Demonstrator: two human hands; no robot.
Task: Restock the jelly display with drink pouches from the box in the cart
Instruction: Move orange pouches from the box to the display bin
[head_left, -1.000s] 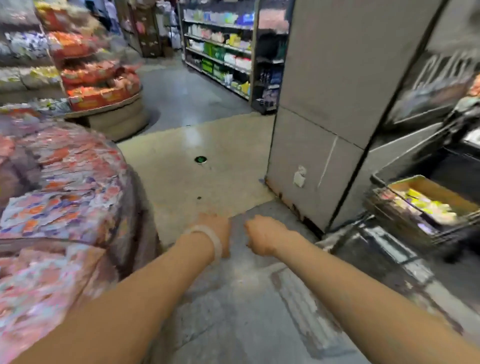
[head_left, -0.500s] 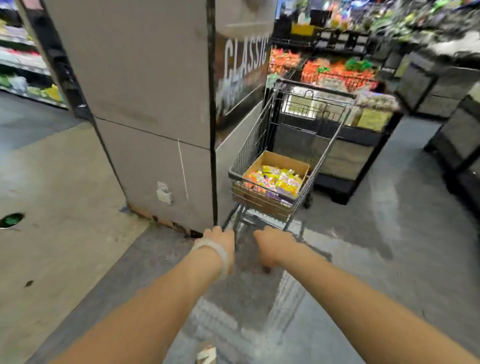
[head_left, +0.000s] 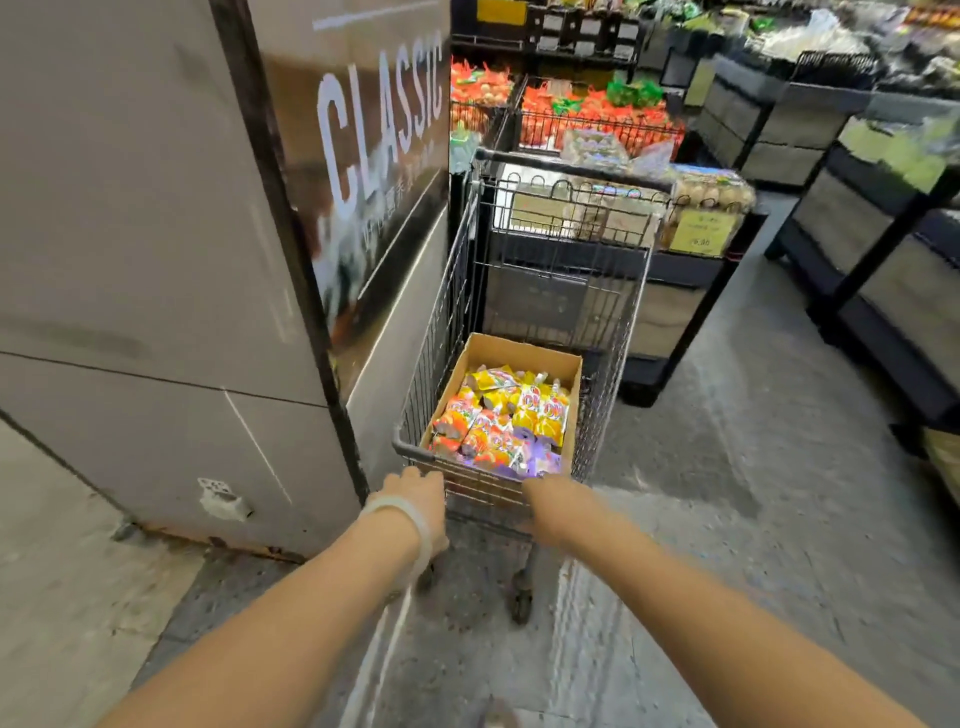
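Both sets of our fingers were hidden past the backs of the hands, so we could not tell how far they were curled or whether they gripped anything. Our left hand (head_left: 415, 501), with a pale translucent bangle (head_left: 404, 519) round its wrist, was at the near rim of the grey wire shopping cart (head_left: 524, 332), and our right hand (head_left: 551, 506) was at the same rim a little further right; contact with the rim was unclear for either. Just beyond them, in the cart's basket, sat the open brown cardboard box (head_left: 522, 354), filled with yellow, orange and purple drink pouches (head_left: 506, 418) lying flat. Left of the cart stood a grey panelled pillar (head_left: 140, 270) with a dark sign reading CLASSIC (head_left: 379, 114). Behind the cart were red-netted produce bins (head_left: 592, 117) and a yellow price card (head_left: 702, 232).
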